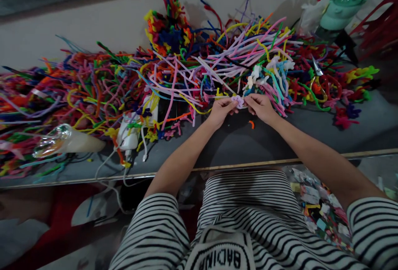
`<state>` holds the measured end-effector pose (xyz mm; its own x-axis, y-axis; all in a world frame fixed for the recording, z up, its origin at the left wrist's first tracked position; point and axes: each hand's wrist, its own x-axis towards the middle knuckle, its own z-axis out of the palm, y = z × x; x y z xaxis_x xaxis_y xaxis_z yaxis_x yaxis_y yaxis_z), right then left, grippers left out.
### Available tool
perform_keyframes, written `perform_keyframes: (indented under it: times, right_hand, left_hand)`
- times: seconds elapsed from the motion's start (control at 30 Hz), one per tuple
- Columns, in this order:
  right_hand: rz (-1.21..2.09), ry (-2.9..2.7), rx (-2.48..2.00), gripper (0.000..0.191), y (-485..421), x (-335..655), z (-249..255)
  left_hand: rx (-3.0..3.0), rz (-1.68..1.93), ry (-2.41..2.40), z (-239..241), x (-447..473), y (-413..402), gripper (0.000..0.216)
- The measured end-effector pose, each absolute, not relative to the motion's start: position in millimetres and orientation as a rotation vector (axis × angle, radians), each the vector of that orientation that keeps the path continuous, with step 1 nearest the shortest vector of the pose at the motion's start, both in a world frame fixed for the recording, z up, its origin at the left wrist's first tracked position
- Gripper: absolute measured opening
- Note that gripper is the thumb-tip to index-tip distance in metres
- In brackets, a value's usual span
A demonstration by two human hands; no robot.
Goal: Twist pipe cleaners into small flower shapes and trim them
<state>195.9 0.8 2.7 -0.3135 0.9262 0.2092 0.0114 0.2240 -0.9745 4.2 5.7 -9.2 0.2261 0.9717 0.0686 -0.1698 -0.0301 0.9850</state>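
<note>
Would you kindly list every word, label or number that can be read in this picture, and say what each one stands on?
"BADINA": seen upside down, black letters on the white patch at the front of the person's striped shirt.
Paper scraps below the table edge: any print is too small and blurred to read.
Nothing else bears readable text.

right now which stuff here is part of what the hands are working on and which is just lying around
In hand:
- left hand
- right hand
- pale purple pipe-cleaner flower, pinched between both hands
- pile of coloured pipe cleaners behind it

Lying about:
- yellow-handled scissors
- white charger with its cable
- small orange scrap
- clear plastic bottle
</note>
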Motion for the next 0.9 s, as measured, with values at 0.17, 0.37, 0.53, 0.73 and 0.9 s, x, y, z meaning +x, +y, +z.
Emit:
perform_keyframes:
  times: [0.17, 0.37, 0.53, 0.73, 0.9]
  right_hand:
    - [1.463, -1.592, -0.819, 0.06, 4.9, 197.8, 1.1]
    - [1.667, -1.841, -0.718, 0.056, 15.4, 202.1, -5.4]
    - [1.531, -1.871, -0.839, 0.056, 13.3, 203.3, -6.8]
    - [1.283, -1.582, -0.997, 0.067, 5.8, 199.9, -10.4]
    - [1.181, -1.578, -0.993, 0.074, 3.1, 200.6, -14.0]
  left_hand:
    - [1.12, 1.089, 0.798, -6.5, 4.0, 1.6, 0.057]
    - [1.254, 0.886, 0.706, -2.1, 4.6, -9.0, 0.055]
    - [1.273, 0.75, 0.69, 2.1, 2.7, -13.6, 0.048]
    - [1.262, 1.253, 0.979, -17.9, 27.6, -3.5, 0.039]
    - [1.287, 1.459, 1.124, -27.8, 40.3, 5.1, 0.024]
